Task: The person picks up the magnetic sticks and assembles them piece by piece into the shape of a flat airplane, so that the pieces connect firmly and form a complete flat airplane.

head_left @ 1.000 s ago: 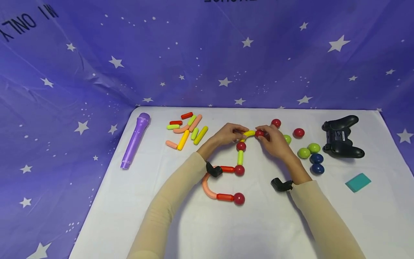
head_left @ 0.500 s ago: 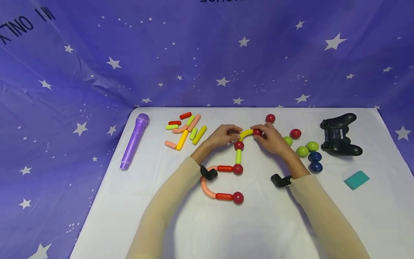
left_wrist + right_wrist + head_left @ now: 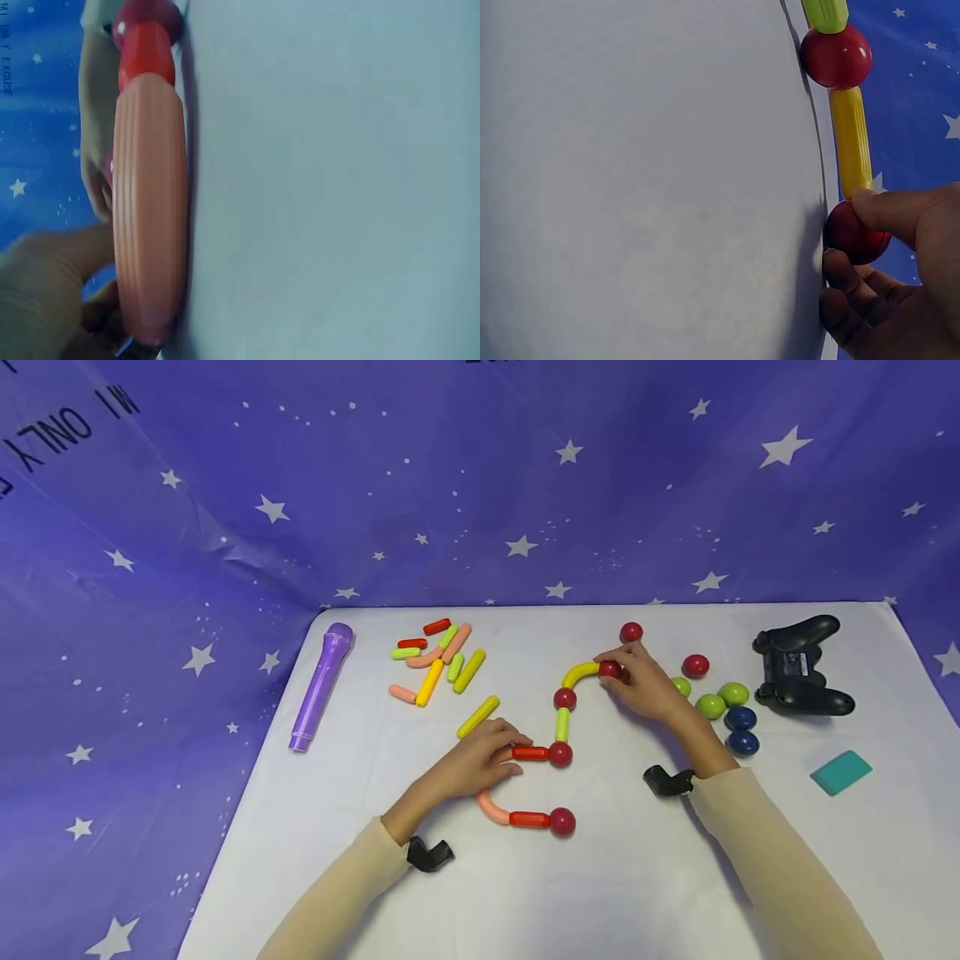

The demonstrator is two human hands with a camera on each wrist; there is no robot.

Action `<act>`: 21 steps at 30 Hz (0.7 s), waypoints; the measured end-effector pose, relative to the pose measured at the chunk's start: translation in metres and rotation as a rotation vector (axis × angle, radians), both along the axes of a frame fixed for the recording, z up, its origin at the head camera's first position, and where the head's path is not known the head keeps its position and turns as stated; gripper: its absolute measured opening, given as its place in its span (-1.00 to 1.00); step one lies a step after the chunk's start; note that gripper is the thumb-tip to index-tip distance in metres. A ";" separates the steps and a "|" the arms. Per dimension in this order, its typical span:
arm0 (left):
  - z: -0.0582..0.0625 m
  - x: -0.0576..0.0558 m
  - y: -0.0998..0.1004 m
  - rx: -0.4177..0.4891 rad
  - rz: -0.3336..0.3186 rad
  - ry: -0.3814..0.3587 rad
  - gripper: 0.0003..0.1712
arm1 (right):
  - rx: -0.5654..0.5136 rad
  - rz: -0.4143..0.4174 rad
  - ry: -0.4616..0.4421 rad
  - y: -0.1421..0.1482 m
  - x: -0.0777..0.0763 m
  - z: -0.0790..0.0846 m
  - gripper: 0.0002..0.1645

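Note:
In the head view my right hand (image 3: 641,683) pinches a red ball (image 3: 855,232) between thumb and fingers. That ball meets the end of a curved yellow rod (image 3: 579,673), which runs to another red ball (image 3: 565,698), a short lime rod (image 3: 562,725) and a third ball (image 3: 560,754). A red rod (image 3: 531,753) leads left from there. My left hand (image 3: 480,760) is around the upper part of a curved peach rod (image 3: 150,202), hiding much of it; whether it grips is unclear. The lower red rod (image 3: 529,820) ends in a red ball (image 3: 562,822).
Several loose rods lie at the back left, with one yellow rod (image 3: 478,717) beside my left hand. A purple toy microphone (image 3: 322,685) is farther left. Loose red, green and blue balls, a black game controller (image 3: 798,667) and a teal block (image 3: 841,773) lie right.
My left hand has left the curved yellow rod and moved down and left to the peach rod, uncovering a yellow rod on the table. My right hand stays at its red ball.

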State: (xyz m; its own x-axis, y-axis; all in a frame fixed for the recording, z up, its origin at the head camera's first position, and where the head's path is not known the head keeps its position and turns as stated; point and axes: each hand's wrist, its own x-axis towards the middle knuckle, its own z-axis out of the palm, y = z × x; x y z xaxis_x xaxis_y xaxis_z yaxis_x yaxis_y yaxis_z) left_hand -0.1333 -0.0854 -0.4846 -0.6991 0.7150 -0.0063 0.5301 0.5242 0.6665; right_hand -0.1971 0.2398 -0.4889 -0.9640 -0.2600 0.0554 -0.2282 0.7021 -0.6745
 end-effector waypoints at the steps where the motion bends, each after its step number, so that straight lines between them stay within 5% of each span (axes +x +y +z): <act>1: -0.002 0.002 0.001 0.011 0.004 0.017 -0.57 | 0.001 0.004 -0.004 0.000 0.000 0.000 -0.58; 14: -0.025 0.010 0.004 0.190 0.118 0.028 -0.73 | 0.039 0.004 -0.020 -0.005 0.005 -0.001 -0.52; 21: -0.028 0.013 0.003 0.236 0.151 0.044 -0.73 | 0.041 -0.001 0.005 -0.006 0.009 0.001 -0.53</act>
